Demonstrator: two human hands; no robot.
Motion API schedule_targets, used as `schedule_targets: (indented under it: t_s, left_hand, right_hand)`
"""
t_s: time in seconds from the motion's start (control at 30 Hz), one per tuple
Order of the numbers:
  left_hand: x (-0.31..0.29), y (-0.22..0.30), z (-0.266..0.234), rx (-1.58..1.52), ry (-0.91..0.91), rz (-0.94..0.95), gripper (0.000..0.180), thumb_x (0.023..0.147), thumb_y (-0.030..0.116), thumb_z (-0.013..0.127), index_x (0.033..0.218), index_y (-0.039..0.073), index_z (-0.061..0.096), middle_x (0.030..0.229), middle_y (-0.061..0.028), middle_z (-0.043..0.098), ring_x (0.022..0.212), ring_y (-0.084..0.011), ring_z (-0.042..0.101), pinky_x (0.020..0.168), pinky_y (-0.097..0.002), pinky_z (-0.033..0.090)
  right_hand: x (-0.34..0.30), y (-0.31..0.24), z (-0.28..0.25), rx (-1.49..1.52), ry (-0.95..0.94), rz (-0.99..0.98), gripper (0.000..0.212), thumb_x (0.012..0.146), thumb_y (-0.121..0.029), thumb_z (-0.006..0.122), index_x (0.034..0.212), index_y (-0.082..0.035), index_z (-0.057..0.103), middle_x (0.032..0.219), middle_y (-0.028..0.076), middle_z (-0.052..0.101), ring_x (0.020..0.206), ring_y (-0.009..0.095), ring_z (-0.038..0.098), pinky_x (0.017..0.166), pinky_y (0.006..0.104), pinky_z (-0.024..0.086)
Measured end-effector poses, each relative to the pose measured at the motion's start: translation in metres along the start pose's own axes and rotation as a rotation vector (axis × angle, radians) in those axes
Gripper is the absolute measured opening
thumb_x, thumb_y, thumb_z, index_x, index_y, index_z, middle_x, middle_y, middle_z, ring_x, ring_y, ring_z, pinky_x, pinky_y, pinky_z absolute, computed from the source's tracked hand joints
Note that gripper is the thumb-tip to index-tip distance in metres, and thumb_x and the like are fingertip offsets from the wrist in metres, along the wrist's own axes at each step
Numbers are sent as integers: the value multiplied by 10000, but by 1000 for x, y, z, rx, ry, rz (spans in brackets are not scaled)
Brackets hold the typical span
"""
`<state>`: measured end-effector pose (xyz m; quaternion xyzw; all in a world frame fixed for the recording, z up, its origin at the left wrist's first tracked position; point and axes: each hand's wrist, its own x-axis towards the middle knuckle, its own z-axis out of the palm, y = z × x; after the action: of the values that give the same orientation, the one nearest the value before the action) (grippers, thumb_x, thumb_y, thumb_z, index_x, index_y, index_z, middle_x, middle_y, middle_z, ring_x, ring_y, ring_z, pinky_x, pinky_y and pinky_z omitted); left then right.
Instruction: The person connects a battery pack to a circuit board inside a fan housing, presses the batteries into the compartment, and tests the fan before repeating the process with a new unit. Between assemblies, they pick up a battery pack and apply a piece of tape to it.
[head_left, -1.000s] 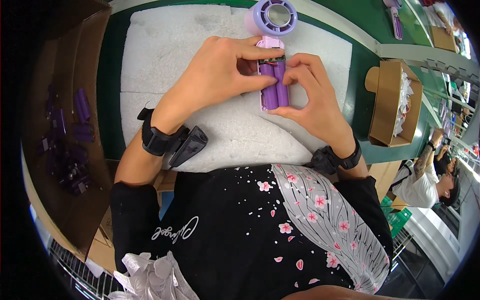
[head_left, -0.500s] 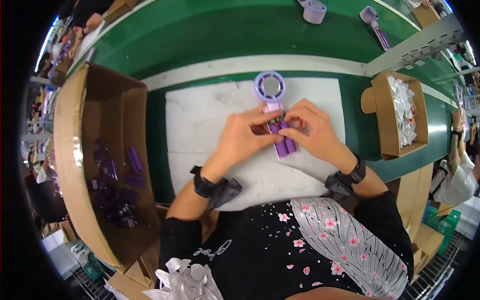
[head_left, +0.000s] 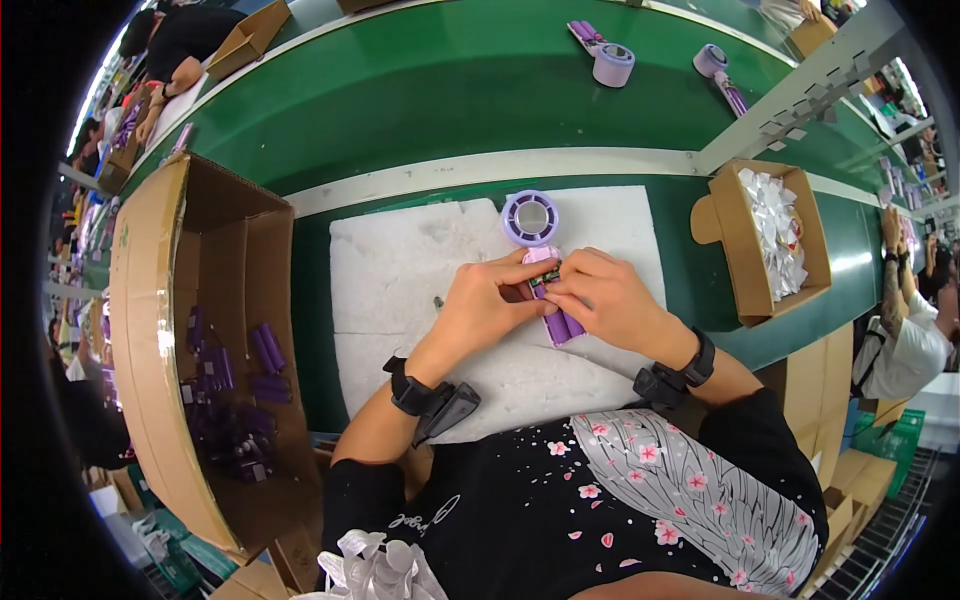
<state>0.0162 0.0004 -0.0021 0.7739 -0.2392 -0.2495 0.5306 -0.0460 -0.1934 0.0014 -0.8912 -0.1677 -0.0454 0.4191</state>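
Note:
A light purple handheld fan [head_left: 531,218] lies on a white foam sheet [head_left: 400,250], its round head pointing away from me. Its handle is uncovered and shows a small green circuit board [head_left: 545,276] and two purple battery cells [head_left: 565,328] side by side. My left hand [head_left: 482,298] grips the handle from the left, with fingers and thumb along its edge. Over the board's lower end and the upper ends of the cells, my right hand [head_left: 612,300] is closed in a pinch. Whatever lies between those fingertips is hidden.
At left stands a deep cardboard box [head_left: 150,350] with purple battery packs [head_left: 215,370]. A smaller carton [head_left: 745,270] at right holds white pieces [head_left: 775,225]. Beyond a pale rail [head_left: 430,175], two more fans [head_left: 613,65] lie on the green belt [head_left: 400,95]. Other people work at both sides.
The whole view has shifted, so the fan appears lower. My right fingertips have drawn together and moved from the cells up toward the board. My left hand keeps its hold.

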Motion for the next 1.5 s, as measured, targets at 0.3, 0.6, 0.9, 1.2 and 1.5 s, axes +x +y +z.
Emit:
schedule_targets:
  t_s: [0.3, 0.6, 0.9, 1.2, 1.5]
  left_hand:
    - [16, -3, 15, 35, -4, 285, 469, 699, 54, 754, 1159, 93, 668, 1016, -132, 684, 735, -184, 672, 692, -297, 535]
    - [22, -16, 10, -14, 252, 273, 484, 727, 99, 732, 1199, 95, 630, 1136, -151, 621, 839, -242, 654, 732, -327, 533]
    - [-66, -22, -116, 726, 916, -215, 550, 685, 77, 754, 1212, 48, 600, 1229, -212, 568, 1129, -374, 543, 961, -410, 449]
    - [-139, -81, -169, 720, 895, -538, 579, 700, 79, 744, 1252, 31, 579, 1207, -206, 597, 1126, -341, 574, 967, -371, 446]
    - [-132, -53, -181, 124, 982, -139, 475, 857, 20, 590, 1326, 39, 519, 1201, -171, 608, 1058, -246, 607, 884, -318, 471]
  right_hand:
    - [-19, -19, -32, -288, -251, -180, 572, 655, -106, 813, 1155, 61, 591, 1208, 159, 550, 1063, 337, 543, 895, 390, 476]
    - [27, 32, -34, -302, -191, -202, 621, 598, -56, 832, 1169, 19, 599, 1213, 168, 564, 1102, 300, 563, 952, 362, 468]
    - [75, 35, -6, -13, -167, -51, 219, 786, -95, 696, 981, -2, 657, 827, 103, 642, 696, 167, 587, 625, 281, 472]
    - [70, 25, 46, 361, -246, 152, 146, 838, -127, 675, 858, 17, 664, 633, 32, 584, 578, 69, 518, 540, 260, 432]
    - [82, 27, 63, 361, -167, -75, 161, 855, -162, 658, 852, -1, 665, 624, 80, 595, 595, 118, 570, 563, 292, 461]
